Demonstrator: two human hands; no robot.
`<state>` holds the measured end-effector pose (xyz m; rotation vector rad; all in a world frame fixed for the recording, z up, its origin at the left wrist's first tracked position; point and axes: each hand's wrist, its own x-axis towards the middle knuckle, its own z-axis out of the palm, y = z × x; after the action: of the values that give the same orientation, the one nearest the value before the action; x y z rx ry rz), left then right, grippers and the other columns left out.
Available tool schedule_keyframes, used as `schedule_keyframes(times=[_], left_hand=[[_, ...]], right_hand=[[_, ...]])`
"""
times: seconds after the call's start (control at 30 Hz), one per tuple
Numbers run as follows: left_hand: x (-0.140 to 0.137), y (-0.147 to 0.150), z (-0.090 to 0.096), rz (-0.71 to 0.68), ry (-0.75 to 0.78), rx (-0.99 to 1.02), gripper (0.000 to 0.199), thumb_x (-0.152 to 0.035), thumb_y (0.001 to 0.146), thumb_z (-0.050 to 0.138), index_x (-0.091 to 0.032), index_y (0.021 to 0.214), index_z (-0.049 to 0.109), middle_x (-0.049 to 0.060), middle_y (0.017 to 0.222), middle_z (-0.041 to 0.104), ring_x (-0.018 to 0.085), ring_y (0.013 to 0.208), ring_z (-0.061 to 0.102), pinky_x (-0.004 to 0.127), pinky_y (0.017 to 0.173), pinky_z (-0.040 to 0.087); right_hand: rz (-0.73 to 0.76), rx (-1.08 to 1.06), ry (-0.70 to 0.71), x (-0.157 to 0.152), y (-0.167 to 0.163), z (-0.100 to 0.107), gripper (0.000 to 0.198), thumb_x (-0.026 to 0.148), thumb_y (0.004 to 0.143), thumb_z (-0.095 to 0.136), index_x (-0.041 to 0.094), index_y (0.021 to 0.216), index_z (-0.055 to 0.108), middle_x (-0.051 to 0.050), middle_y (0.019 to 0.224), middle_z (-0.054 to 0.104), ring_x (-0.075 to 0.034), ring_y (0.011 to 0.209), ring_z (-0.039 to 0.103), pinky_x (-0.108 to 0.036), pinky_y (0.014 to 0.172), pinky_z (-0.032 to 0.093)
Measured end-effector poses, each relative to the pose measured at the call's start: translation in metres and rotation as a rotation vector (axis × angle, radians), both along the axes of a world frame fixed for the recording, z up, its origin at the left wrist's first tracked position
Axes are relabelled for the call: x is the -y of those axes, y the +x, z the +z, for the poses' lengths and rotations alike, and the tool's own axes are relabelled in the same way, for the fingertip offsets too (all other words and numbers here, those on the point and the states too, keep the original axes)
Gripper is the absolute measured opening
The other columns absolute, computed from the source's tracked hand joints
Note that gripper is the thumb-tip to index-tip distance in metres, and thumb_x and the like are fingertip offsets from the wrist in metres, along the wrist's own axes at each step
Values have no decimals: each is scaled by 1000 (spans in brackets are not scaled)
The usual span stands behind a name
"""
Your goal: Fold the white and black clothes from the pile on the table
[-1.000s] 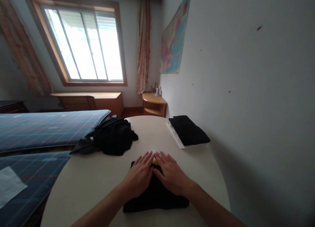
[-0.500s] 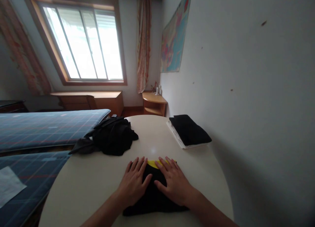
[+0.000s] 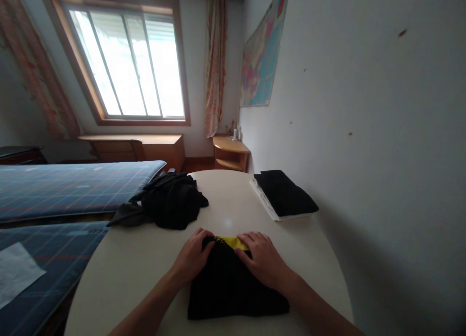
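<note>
A folded black garment (image 3: pixel 233 287) with a yellow patch (image 3: pixel 233 241) along its far edge lies flat on the cream round table (image 3: pixel 120 273). At its far left corner, my left hand (image 3: pixel 196 253) is closed, thumb on top and fingers bent around the edge. My right hand (image 3: pixel 264 256) grips the far right corner, its thumb on the cloth near the yellow and its fingers curled over the edge. The undersides of the fingertips are hidden.
A crumpled heap of black clothes (image 3: pixel 171 200) sits at the table's far left. Folded black and white cloths (image 3: pixel 286 193) are stacked at the far right, near the wall (image 3: pixel 382 190). Plaid mattresses (image 3: pixel 73 185) lie left of the table; paper (image 3: pixel 18 270) rests on one.
Both hands have gone from lying flat on the garment to gripping its far corners. The left hand slid outward and uncovered more of the cloth. The view shifted slightly.
</note>
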<state>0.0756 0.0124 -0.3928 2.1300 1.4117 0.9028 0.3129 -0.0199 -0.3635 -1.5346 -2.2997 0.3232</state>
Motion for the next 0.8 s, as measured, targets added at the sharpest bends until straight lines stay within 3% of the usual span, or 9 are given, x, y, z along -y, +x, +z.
schedule_keyframes(times=[0.13,0.23,0.33,0.4,0.57,0.7,0.8], left_hand=[[4,1,8,-42,50,92,15,-25,92,50,-22,99,63,5,102,64,22,98,63,35,93,49],[7,2,13,-64,96,158,15,-27,94,50,-23,100,63,6,102,64,22,98,63,35,92,50],[6,4,13,-76,120,210,17,-29,94,51,-23,102,64,6,104,64,22,101,62,36,94,50],[3,7,9,-69,98,238,19,-32,94,52,-23,106,64,7,109,64,23,105,62,38,96,51],[-6,10,-14,34,18,258,41,-36,98,42,-22,136,47,12,136,55,23,116,61,41,98,52],[-8,9,-31,91,54,-29,52,-33,92,47,-15,142,45,16,143,52,28,135,47,50,114,36],[-5,11,-31,65,51,-251,53,-30,89,50,-14,140,50,14,149,48,31,142,37,52,118,30]], right_hand=[[92,-26,-52,-28,0,10,49,49,96,49,17,130,62,-14,122,68,-28,113,60,-41,101,41],[249,-77,-184,-45,4,23,51,51,91,57,19,131,62,-10,117,71,-25,101,65,-33,89,47],[364,-52,-323,-53,9,35,41,51,88,60,20,112,71,-3,91,74,-18,76,64,-25,69,46],[373,-46,-336,-54,14,42,35,49,88,62,19,104,72,-1,86,73,-17,73,62,-24,66,44],[231,-72,-231,-60,34,50,31,43,87,62,21,108,69,-5,95,73,-20,82,65,-27,74,45],[48,-110,-141,-78,57,56,30,38,88,60,18,109,68,-8,98,73,-22,86,66,-30,78,46],[-61,-116,-57,-94,71,66,31,36,87,60,17,111,68,-10,101,73,-23,87,67,-32,81,46]])
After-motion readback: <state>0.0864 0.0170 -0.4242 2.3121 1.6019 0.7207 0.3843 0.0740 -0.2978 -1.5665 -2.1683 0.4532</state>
